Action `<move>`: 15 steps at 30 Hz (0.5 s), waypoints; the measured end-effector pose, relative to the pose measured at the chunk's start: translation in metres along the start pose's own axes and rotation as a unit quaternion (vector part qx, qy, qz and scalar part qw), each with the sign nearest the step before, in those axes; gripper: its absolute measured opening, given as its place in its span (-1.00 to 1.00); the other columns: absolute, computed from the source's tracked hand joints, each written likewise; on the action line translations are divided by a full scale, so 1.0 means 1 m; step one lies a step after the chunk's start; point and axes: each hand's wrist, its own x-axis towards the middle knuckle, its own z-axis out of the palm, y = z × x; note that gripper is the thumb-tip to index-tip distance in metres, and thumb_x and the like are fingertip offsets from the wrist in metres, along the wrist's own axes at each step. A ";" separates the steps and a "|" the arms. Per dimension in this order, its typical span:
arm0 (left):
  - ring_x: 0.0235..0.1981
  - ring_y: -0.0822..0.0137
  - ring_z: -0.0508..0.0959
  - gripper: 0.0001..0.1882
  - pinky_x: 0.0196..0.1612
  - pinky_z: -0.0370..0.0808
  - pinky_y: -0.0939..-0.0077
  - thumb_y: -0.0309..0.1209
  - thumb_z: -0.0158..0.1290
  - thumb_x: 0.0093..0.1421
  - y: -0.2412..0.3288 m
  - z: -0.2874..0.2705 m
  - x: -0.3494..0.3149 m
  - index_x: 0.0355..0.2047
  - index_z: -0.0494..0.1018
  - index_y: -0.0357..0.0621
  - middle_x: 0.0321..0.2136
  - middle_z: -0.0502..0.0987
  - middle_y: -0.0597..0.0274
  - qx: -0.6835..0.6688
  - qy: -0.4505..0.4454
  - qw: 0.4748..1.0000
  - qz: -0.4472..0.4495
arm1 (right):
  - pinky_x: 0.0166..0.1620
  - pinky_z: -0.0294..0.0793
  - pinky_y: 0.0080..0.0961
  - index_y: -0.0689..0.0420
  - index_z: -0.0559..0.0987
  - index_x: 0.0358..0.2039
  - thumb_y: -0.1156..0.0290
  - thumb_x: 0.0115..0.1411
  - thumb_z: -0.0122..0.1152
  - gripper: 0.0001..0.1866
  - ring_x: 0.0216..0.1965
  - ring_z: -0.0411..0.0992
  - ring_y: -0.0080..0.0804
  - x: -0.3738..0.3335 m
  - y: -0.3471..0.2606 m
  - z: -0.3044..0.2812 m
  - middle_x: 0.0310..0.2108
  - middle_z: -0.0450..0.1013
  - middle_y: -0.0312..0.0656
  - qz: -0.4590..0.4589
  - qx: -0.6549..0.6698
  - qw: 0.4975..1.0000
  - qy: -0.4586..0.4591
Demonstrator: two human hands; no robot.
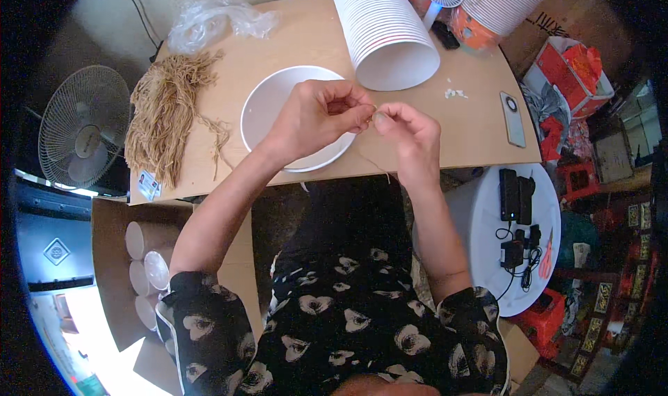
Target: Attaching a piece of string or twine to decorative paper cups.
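Observation:
My left hand (321, 118) and my right hand (412, 137) meet over the near part of the table, thumbs and fingertips pinched together. Between them is a thin tan cord (376, 165), with a loose length trailing below toward the table edge. Beneath my left hand stands a white round tub (263, 111), its mouth facing up and partly covered by my hand and forearm. To the left lies a thick bundle of tan cords (161, 111), a few strands spreading toward the tub. Beyond my right hand, a tall stack of nested white tubs (383, 27) lies on its side.
Clear plastic film (216, 24) lies at the back left of the table (459, 135). Small white bits (456, 93) and a phone (513, 119) are on the right. A fan (85, 135) stands left; a round white surface with black adapters (515, 194) is lower right.

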 end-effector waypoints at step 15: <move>-0.37 0.51 0.62 -0.86 -0.23 0.61 0.61 -0.57 0.20 0.20 -0.002 0.000 0.000 -0.23 0.63 -0.35 -0.42 0.66 0.22 0.019 -0.010 1.000 0.013 | -0.24 0.44 -0.62 0.33 0.64 -0.27 0.34 0.26 0.26 -0.75 -0.40 0.44 -0.59 0.001 -0.001 -0.012 -0.41 0.56 -0.23 0.089 0.099 0.991 -0.022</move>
